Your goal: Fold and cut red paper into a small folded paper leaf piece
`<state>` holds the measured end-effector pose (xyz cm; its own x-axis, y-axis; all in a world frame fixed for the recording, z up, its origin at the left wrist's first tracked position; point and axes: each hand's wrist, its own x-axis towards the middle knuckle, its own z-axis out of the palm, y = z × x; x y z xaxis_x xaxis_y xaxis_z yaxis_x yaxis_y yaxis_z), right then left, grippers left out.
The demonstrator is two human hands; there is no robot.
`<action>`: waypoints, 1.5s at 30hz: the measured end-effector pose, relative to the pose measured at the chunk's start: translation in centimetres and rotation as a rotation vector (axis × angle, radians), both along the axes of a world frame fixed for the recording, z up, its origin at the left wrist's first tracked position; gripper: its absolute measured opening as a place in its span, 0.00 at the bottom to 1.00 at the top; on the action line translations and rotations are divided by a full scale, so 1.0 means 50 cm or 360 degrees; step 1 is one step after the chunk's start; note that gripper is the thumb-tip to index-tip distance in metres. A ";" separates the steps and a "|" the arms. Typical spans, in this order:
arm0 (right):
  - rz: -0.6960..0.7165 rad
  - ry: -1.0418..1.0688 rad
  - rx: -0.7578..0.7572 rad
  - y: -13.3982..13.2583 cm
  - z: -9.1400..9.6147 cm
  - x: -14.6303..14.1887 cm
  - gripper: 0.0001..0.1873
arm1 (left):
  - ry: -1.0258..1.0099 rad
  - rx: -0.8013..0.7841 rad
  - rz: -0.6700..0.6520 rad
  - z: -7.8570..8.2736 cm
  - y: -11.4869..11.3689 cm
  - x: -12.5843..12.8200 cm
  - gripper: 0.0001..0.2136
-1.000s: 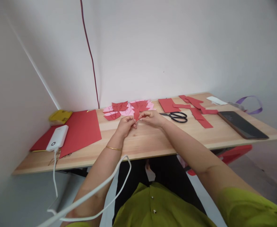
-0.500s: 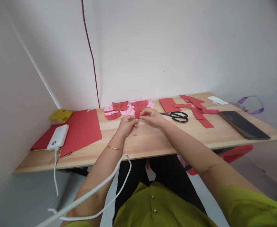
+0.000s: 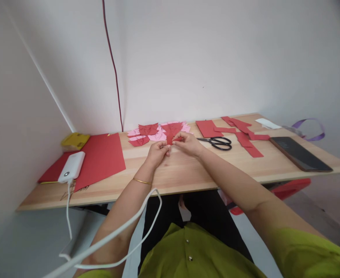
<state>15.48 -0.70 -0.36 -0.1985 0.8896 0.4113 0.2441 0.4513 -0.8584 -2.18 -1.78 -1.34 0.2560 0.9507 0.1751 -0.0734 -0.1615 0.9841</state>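
Between my two hands is a small piece of red paper, pinched at its edges above the wooden table. My left hand grips its lower left side with thumb and fingers closed. My right hand pinches it from the right, fingertips almost meeting the left ones. Part of the paper is hidden by the fingers. Just behind lie folded or cut red paper pieces and pink paper pieces. Right of my right hand rest black-handled scissors, their blades pointing left.
Red paper strips and a red sheet lie to the right, beside a dark phone. At left are large red sheets, a white power bank and a yellow packet. A white cable loops across my left forearm.
Both hands stay nearly in place on the red paper, with only slight finger movement. The whole view has shifted a little.
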 end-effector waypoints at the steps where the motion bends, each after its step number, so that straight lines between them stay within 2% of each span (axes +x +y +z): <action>1: 0.0001 0.0007 -0.0002 0.001 0.000 0.001 0.11 | 0.0003 0.0000 -0.0017 0.000 0.000 0.000 0.09; 12: -0.0014 0.0004 0.0049 -0.001 0.001 -0.008 0.11 | -0.0098 -0.0112 0.0150 0.004 -0.003 0.005 0.11; 19: -0.0074 -0.0001 0.0055 -0.005 0.002 -0.006 0.12 | -0.0113 -0.0182 -0.0006 0.007 -0.005 0.001 0.12; 24: -0.0004 -0.0019 0.0018 -0.009 0.000 -0.009 0.14 | -0.0123 -0.0163 -0.0011 0.003 -0.002 0.000 0.13; 30: 0.0137 0.0101 -0.0129 -0.013 -0.003 -0.018 0.13 | 0.0047 0.0033 0.0032 -0.008 0.004 -0.005 0.12; 36: 0.0188 0.0024 -0.0087 -0.008 -0.009 -0.017 0.12 | 0.0227 0.0085 0.0118 -0.005 0.001 -0.002 0.09; 42: 0.0044 0.0032 -0.0080 0.002 -0.016 -0.010 0.13 | -0.0036 -0.0064 0.0075 0.003 -0.005 0.003 0.08; 45: 0.0078 0.0039 -0.0132 -0.002 -0.013 -0.012 0.14 | 0.0021 -0.0071 0.0080 0.002 -0.003 0.001 0.09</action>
